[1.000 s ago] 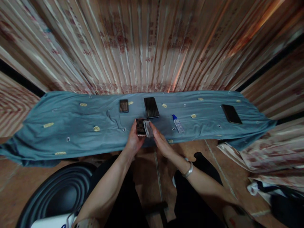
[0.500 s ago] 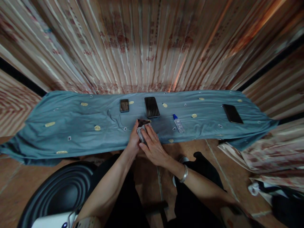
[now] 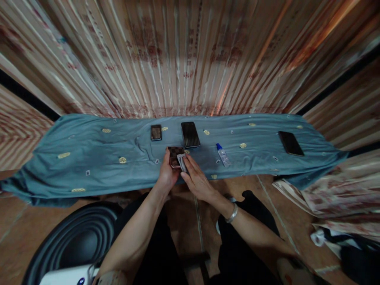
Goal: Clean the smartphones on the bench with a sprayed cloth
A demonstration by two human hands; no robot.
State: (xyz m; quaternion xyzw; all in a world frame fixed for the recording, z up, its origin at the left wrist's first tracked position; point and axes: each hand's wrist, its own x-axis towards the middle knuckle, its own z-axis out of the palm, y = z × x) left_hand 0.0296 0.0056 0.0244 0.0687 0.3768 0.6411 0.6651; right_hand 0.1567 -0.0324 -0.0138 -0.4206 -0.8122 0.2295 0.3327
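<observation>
My left hand (image 3: pixel 166 173) grips a small brown checkered case (image 3: pixel 175 152) with a shiny lower edge, held just above the front of the cloth-covered table. Its exact kind is unclear. A folded grey cloth (image 3: pixel 181 161) is between the fingers of my right hand (image 3: pixel 198 182), against the case's right side. Just beyond the case lies a black-screened phone (image 3: pixel 190 135). To its left is a small square dark item (image 3: pixel 156 133) with a patterned face. A clear bottle with a blue cap (image 3: pixel 223 155) lies on its side to the right of my hands.
The blue-green tablecloth (image 3: pixel 97 158) is wrinkled and hangs over the table's front edge. A dark flat phone-like item (image 3: pixel 291 143) lies toward the right end. Striped curtains (image 3: pixel 178 59) rise behind. At lower left stand a black ringed stool (image 3: pixel 77 241) and a white device (image 3: pixel 67 276).
My right hand has drawn the grey cloth rightward and slightly down off the case. More of the case's checkered face now shows; my left hand has shifted slightly left.
</observation>
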